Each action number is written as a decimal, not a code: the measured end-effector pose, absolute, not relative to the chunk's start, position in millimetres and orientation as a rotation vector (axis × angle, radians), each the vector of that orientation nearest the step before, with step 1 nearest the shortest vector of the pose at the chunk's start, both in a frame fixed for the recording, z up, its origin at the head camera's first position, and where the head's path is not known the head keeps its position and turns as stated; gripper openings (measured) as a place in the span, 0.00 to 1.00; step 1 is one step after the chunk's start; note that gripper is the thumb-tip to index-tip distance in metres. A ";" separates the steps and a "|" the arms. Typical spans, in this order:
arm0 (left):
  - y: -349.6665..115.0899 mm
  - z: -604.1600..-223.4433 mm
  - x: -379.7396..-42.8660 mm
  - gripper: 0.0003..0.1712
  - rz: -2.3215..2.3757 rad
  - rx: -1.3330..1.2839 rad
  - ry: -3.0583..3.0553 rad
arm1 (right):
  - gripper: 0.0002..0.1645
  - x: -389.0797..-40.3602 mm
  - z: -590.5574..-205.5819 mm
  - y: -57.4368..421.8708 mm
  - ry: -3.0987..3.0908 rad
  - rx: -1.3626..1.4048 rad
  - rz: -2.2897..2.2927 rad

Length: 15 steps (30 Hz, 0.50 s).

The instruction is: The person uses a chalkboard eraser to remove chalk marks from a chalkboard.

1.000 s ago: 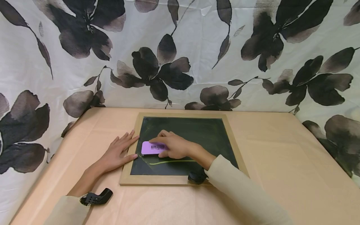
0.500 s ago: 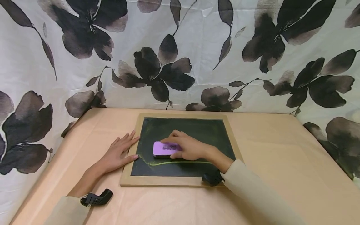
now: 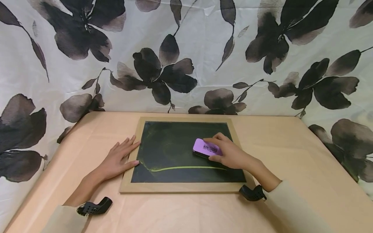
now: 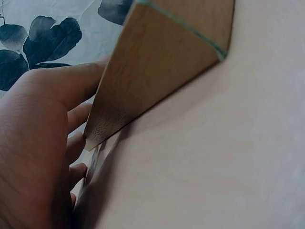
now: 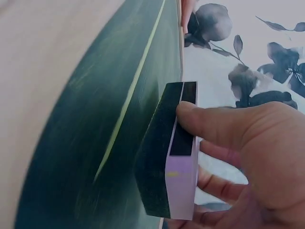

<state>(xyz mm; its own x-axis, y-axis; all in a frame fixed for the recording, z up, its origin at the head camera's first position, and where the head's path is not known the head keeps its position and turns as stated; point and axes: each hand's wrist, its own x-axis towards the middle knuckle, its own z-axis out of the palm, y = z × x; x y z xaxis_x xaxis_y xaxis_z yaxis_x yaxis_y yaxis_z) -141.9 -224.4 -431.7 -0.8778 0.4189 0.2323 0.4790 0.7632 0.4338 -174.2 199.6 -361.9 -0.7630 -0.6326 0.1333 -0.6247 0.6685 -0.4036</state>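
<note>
A framed chalkboard (image 3: pixel 169 142) lies on the table, and a yellow-green chalk line (image 3: pixel 189 167) runs across its lower part. A purple eraser (image 3: pixel 205 147) with dark felt underneath is over the right half, above the line's right part. My right hand (image 3: pixel 233 155) pinches this eraser between thumb and fingers. The right wrist view shows the thumb on the eraser's (image 5: pixel 183 186) side and the felt facing the board, close over it. My left hand (image 3: pixel 116 160) rests with spread, straight fingers on the board's left wooden frame (image 3: pixel 126 181).
The table (image 3: pixel 271 142) is covered in a pale peach material. A white cloth with dark flowers (image 3: pixel 163 74) hangs behind it. Faint yellowish chalk smudges mark the board's left side. Each wrist wears a black camera (image 3: pixel 253 193).
My right hand has moved the eraser from the board's left side to its right half, turning it slightly. More of the chalk line shows now. My left hand has stayed on the frame.
</note>
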 end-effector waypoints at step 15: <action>-226.2 -431.7 -143.5 0.42 -0.744 -0.729 -2.833 | 0.38 -156.4 -364.4 237.2 2.958 -0.877 -0.475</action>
